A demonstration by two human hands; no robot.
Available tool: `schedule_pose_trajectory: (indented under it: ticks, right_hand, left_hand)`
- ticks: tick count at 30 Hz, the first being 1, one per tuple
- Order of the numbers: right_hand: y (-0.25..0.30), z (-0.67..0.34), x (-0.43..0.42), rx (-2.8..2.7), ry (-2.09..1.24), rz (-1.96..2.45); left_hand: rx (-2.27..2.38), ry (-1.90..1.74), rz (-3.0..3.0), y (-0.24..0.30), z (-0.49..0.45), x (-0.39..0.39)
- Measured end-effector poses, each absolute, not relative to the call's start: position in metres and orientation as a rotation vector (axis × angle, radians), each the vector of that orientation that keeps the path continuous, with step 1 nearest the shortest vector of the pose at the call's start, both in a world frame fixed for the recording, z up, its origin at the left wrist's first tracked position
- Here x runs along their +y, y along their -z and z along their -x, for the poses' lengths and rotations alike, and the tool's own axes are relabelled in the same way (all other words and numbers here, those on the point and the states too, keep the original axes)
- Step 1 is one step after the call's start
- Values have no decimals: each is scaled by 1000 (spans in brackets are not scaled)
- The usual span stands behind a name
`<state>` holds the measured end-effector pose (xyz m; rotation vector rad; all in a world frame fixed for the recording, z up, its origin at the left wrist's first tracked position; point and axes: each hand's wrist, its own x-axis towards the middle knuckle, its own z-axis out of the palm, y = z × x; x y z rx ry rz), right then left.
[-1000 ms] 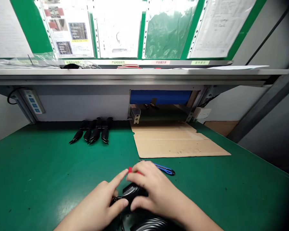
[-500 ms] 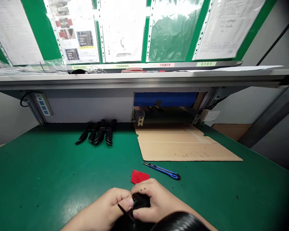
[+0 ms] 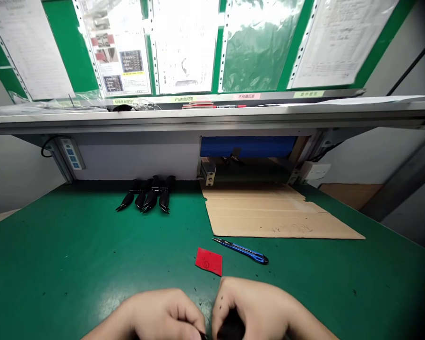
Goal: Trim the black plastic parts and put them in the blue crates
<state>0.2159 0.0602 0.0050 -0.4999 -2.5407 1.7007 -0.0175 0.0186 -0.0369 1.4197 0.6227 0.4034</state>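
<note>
Head view: looks down over a green worktop (image 3: 56, 259) towards a back wall, with both hands at the very bottom edge.
Power strip (image 3: 70, 153): fixed slantwise on the wall at far left, under the shelf (image 3: 198, 115).
Black pointed pieces (image 3: 148, 198): a small bunch lying side by side at the back of the worktop, tips towards the person, well apart from the hands.
Left hand (image 3: 163, 314): knuckles up and low on the worktop. Its grip is drawn together, thumb against forefinger. Only a dark speck shows at the fingertips by the frame edge, so I cannot tell what it pinches.
Red card (image 3: 208, 260): small, flat on the worktop, just beyond the gap between the two hands and touching neither.
Right hand (image 3: 258, 307): just beside the left. Its grip is clamped around a black part (image 3: 230, 328).
Black part: sits inside the right hand at the bottom middle of the view, mostly hidden by the fingers, so its shape cannot be told.
Blue utility knife (image 3: 241, 250): lies slantwise just right of the red card, near the cardboard's front edge.
Cardboard sheet (image 3: 276, 217): flat on the worktop at right of centre, reaching back to the wall opening.
Sleeved papers (image 3: 184, 47): hang in a row on the green board above the shelf.
</note>
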Motion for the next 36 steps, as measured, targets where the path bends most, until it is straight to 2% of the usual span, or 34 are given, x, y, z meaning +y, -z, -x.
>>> schedule_pose_trajectory:
  ticks: [3, 7, 11, 15, 20, 23, 26, 30, 36]
  right_hand:
    - [-5, -228, 76, -2140, -1705, 574]
    - [4, -219, 83, -1702, -1108, 1034]
    - [16, -198, 73, -1974, -632, 1167]
    - [29, -195, 73, -2269, -327, 1203]
    - [33, -200, 82, -2303, -194, 1159]
    - [26, -197, 76, -2275, -246, 1186]
    - [16, -192, 64, -2358, -454, 1163]
    - [8, -189, 53, -2527, -600, 1039]
    - [0, -198, 56, -2522, -310, 871]
  left_hand:
    - [800, -814, -1262, 28, 23, 23]
    - [1078, -1317, -1014, 23, 20, 33]
    - [1070, -1270, -979, 28, 5, 29]
    - [860, -1193, -855, 29, -10, 17]
    - [650, -1112, -562, 27, -15, 13]
    - [902, -1169, -880, 24, -6, 17]
    - [1282, -1340, -1229, 23, 7, 23]
    - [1473, -1393, -1303, 23, 24, 36]
    - [1403, -1195, -1229, 16, 40, 44]
